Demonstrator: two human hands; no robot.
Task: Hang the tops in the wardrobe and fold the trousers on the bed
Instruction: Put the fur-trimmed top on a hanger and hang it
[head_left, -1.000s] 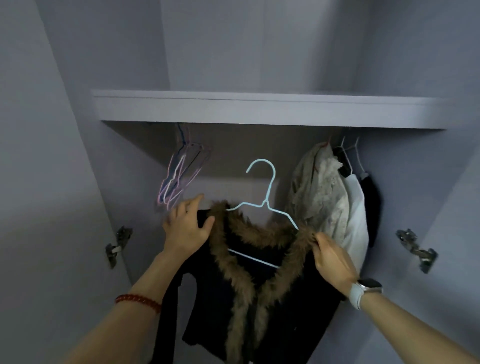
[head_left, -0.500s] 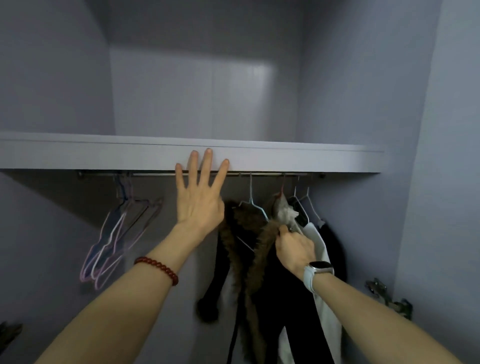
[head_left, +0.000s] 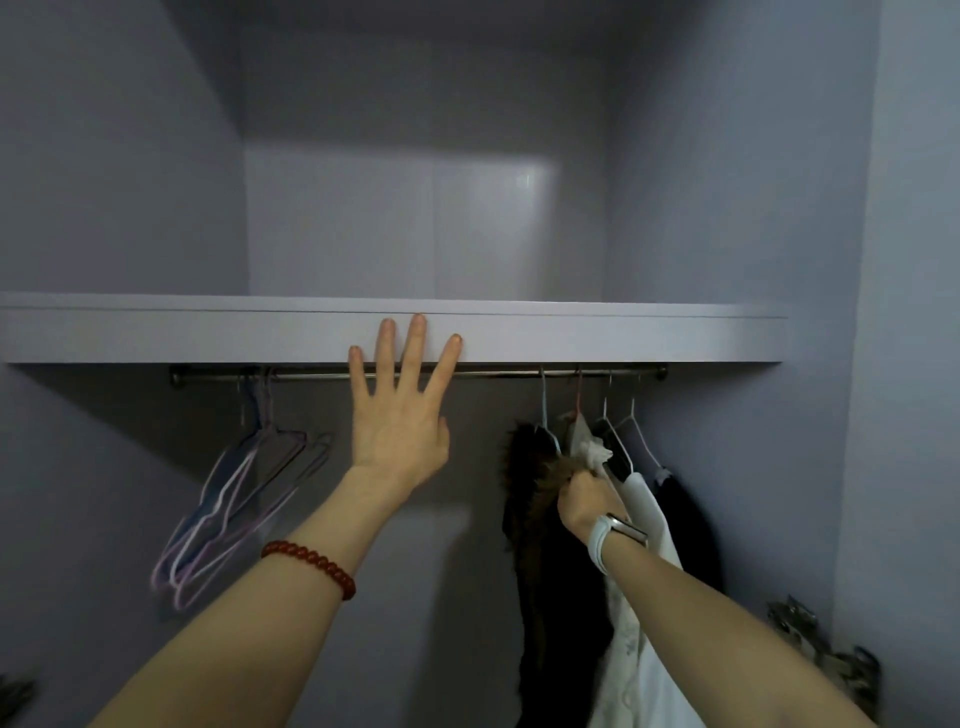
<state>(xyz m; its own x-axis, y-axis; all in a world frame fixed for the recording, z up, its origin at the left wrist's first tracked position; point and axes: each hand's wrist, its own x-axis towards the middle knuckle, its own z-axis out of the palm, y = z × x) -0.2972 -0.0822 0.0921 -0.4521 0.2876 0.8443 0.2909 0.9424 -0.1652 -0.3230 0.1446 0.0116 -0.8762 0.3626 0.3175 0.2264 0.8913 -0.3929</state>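
Left hand: I see my left hand raised with fingers straight and spread, fingertips against the front edge of the shelf; it holds nothing.
Right hand: my right hand is clenched around the fur collar of the black top, low at the right of the scene.
Black top: it hangs from the rail on a pale blue hanger, at the left of the hung clothes.
Other clothes: a cream top, a white top and a dark garment hang just right of the black top, packed close together.
Spare hangers: a bunch of bare wire hangers hangs at the left end of the rail, tilted, well apart from the clothes.
Wrists: a red bead bracelet on the left, a white watch on the right.
Hinge: a metal hinge shows blurred at the lower right wall.
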